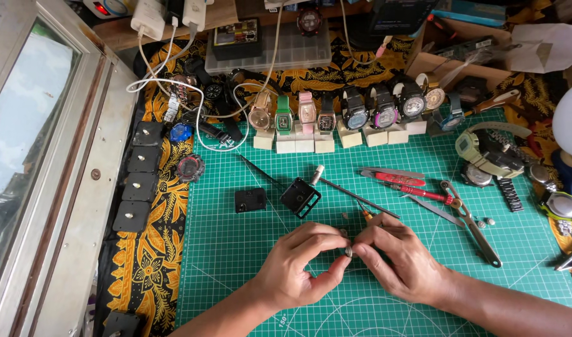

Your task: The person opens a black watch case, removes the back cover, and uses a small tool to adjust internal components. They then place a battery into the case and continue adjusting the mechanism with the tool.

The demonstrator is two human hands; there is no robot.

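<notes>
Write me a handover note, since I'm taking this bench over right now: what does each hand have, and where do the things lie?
Left hand and right hand: both pinch one small round metal part between fingertips, above the green cutting mat.
On the mat: two black clock movements, tweezers, red-handled screwdrivers, pliers.
Behind: a row of wristwatches on white blocks.
Done or left: cannot tell; the part is too small to judge.

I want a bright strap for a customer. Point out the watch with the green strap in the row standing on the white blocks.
It is the green-strapped watch, second from the left in the row, between a beige-strapped watch and a pink-strapped watch.
</notes>
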